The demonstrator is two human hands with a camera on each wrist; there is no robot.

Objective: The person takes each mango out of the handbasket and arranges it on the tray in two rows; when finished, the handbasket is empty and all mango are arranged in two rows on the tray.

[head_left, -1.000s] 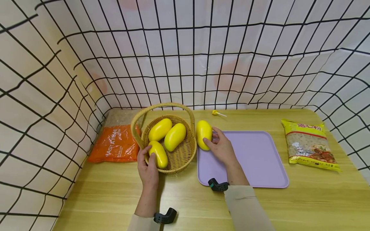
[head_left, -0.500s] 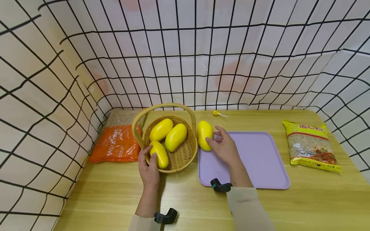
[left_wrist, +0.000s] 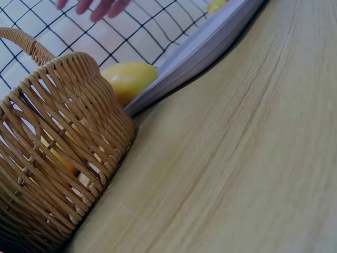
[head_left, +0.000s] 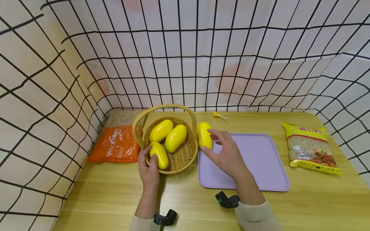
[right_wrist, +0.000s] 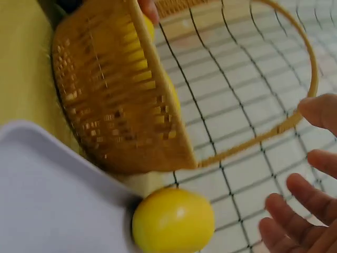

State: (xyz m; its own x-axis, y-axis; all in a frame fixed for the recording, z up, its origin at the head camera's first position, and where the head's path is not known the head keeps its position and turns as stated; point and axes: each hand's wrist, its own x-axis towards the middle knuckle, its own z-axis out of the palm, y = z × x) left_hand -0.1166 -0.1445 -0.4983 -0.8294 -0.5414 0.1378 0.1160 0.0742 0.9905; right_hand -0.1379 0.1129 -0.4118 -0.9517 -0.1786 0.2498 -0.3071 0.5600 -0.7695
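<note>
Letting go: right hand (head_left: 226,154) now lifting off mango (head_left: 204,135) on tray (head_left: 260,160), fingers spread, empty. Left hand (head_left: 148,168) still gripping basket (head_left: 179,157) mango (head_left: 159,155).

An orange pasta packet (head_left: 116,143) lies at the left of the frame on the wooden tabletop (head_left: 185,205), just beside the wall. A yellow printed bag of grain (head_left: 310,148) lies flat at the right of the frame. A small yellow lollipop (head_left: 218,115) lies near the back edge, centre frame. White sheeting with a black grid (head_left: 185,54) fills the upper frame and both sides.
</note>
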